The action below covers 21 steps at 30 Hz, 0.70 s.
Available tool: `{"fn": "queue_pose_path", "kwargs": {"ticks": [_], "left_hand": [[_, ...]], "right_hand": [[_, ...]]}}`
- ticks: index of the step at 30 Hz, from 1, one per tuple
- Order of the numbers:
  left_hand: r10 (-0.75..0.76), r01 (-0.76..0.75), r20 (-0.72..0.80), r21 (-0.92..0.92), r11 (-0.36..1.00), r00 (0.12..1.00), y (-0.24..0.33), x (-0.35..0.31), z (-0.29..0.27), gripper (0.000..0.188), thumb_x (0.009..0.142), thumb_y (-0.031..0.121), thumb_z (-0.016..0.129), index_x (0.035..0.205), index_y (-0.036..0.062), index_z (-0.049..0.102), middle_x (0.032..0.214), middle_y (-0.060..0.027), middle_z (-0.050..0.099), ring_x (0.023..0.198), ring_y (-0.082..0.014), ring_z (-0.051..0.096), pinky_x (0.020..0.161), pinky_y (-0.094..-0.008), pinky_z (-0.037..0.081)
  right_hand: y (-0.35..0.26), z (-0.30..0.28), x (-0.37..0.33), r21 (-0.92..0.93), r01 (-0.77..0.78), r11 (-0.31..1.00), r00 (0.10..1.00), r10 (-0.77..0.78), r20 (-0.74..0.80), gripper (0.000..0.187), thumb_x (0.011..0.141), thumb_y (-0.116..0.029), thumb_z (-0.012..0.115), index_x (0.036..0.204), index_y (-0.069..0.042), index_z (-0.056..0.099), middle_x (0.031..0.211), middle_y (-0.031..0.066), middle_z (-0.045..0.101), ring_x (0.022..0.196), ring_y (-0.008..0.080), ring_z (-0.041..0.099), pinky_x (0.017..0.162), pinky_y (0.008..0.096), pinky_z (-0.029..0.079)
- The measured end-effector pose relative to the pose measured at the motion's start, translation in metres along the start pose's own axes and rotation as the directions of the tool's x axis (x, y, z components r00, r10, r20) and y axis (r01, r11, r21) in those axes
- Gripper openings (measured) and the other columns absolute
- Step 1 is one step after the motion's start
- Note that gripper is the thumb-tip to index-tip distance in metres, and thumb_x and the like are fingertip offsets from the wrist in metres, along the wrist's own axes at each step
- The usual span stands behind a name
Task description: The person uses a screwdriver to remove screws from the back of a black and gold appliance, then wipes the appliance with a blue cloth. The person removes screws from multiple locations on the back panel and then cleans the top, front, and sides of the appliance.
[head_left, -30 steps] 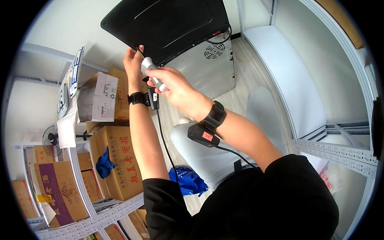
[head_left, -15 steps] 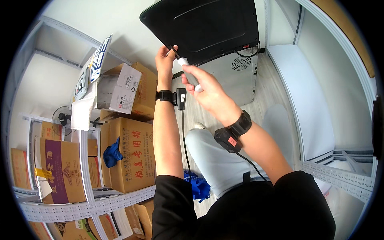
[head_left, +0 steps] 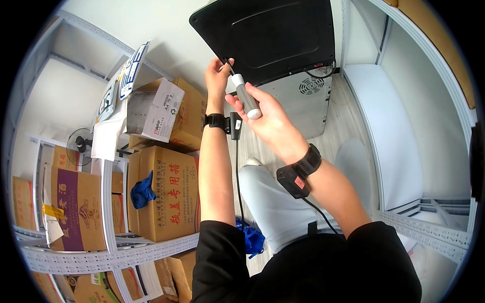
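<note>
Right hand (head_left: 270,117) holds grey-handled screwdriver (head_left: 246,98) in fingers; left hand (head_left: 216,84), fingertip grip unclear, beside its shaft (head_left: 230,67), black panel (head_left: 275,43) just beyond.

Grey plank floor (head_left: 341,118) is carrying metal-cased unit (head_left: 303,111) and blue bag (head_left: 254,241), while white perforated rack (head_left: 116,259) at left is holding purple-banded box (head_left: 83,212) and big brown carton (head_left: 171,194)

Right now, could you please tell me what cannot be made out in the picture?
Screwdriver, its tip: head view, too small against the black panel.
Black panel, far edge: head view, cut off by the picture's top.
Blue bag, left part: head view, hidden by the black sleeve.
</note>
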<state>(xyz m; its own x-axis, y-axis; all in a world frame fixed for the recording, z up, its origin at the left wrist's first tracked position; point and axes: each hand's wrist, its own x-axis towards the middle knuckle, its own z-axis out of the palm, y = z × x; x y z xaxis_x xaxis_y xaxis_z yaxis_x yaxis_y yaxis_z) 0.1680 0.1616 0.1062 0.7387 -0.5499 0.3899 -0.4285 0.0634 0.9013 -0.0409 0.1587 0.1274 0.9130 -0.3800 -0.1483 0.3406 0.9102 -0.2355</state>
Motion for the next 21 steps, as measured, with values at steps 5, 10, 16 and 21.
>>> {"fn": "queue_pose_path", "kwargs": {"ticks": [5, 10, 16, 21], "left_hand": [[-0.014, 0.014, 0.0, -0.032, 0.999, 1.0, 0.004, -0.004, 0.002, 0.025, 0.086, 0.02, 0.076, 0.101, 0.0023, 0.067, 0.084, -0.0005, 0.064, 0.078, -0.009, 0.057, 0.069, -0.0261, 0.049], [-0.007, 0.007, -0.011, -0.003, 1.0, 1.0, 0.004, -0.003, 0.002, 0.026, 0.086, 0.02, 0.076, 0.101, 0.0019, 0.066, 0.085, -0.0008, 0.065, 0.078, -0.0091, 0.057, 0.069, -0.0263, 0.048], [-0.016, 0.016, -0.02, 0.022, 1.0, 1.0, 0.003, -0.002, 0.002, 0.026, 0.086, 0.021, 0.076, 0.101, 0.0019, 0.067, 0.084, -0.0004, 0.065, 0.077, -0.0088, 0.057, 0.068, -0.0259, 0.047], [-0.004, 0.004, -0.005, 0.025, 1.0, 1.0, 0.001, -0.002, 0.001, 0.026, 0.086, 0.02, 0.076, 0.102, 0.0019, 0.066, 0.085, -0.0007, 0.066, 0.078, -0.0089, 0.057, 0.068, -0.026, 0.047]], "right_hand": [[0.004, 0.002, -0.004, -0.38, 0.069, 0.923, 0.994, -0.096, -0.052, 0.023, 0.096, -0.016, 0.06, 0.11, 0.001, 0.054, 0.096, 0.0099, 0.057, 0.086, 0.0168, 0.061, 0.066, 0.023, 0.049], [0.002, 0.006, 0.007, -0.009, 0.0, 1.0, 1.0, 0.0, -0.025, 0.022, 0.095, -0.013, 0.061, 0.11, 0.001, 0.052, 0.095, 0.0099, 0.055, 0.078, 0.0149, 0.057, 0.056, 0.0241, 0.045], [-0.005, -0.003, 0.019, 0.355, -0.161, 0.921, 0.984, 0.12, 0.135, 0.023, 0.095, -0.01, 0.059, 0.112, 0.003, 0.05, 0.097, 0.0135, 0.055, 0.075, 0.0164, 0.056, 0.054, 0.0233, 0.045], [-0.003, 0.001, 0.009, 0.084, -0.071, 0.994, 0.997, 0.071, -0.001, 0.022, 0.098, -0.014, 0.056, 0.113, 0.002, 0.051, 0.097, 0.0149, 0.06, 0.075, 0.0161, 0.057, 0.055, 0.0231, 0.045]]}}
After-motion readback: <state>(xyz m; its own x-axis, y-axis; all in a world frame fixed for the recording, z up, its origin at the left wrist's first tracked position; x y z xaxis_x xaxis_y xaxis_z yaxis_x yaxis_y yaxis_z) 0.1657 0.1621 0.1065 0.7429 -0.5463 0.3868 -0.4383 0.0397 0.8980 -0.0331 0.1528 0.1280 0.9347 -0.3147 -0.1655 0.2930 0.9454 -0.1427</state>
